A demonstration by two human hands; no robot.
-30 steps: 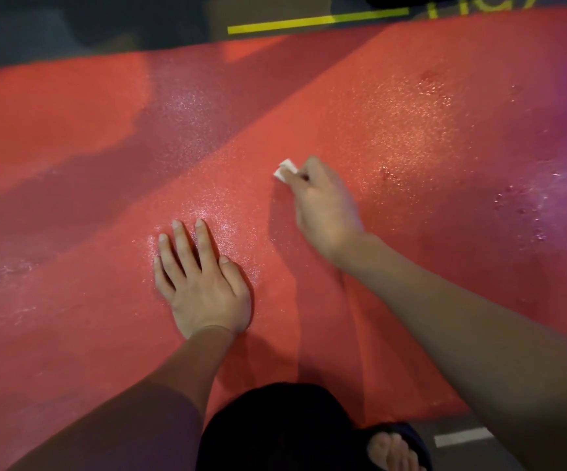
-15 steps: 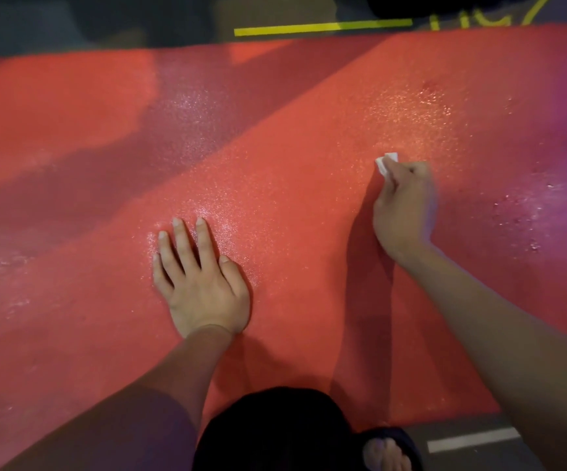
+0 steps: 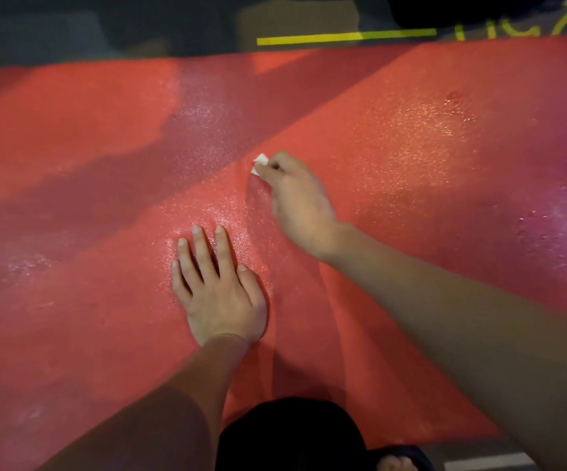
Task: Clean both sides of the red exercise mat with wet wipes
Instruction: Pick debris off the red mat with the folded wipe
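Note:
The red exercise mat (image 3: pixel 411 185) lies flat and fills most of the view, with damp glistening patches across it. My left hand (image 3: pixel 217 294) rests palm down on the mat near its middle, fingers straight and spread. Just above and to the right, my right hand (image 3: pixel 295 198) pinches a small white wet wipe (image 3: pixel 260 163) and presses it to the mat; most of the wipe is hidden under the fingers.
Dark floor borders the mat's far edge, with a yellow line (image 3: pixel 343 37) and yellow markings at top right. My dark-clad knee (image 3: pixel 292 436) and a sandalled foot (image 3: pixel 397 462) sit at the near edge, beside a white floor stripe (image 3: pixel 489 461).
My right hand with the wipe swept right across the mat, then came back left to a spot above my left hand. The left hand has stayed planted.

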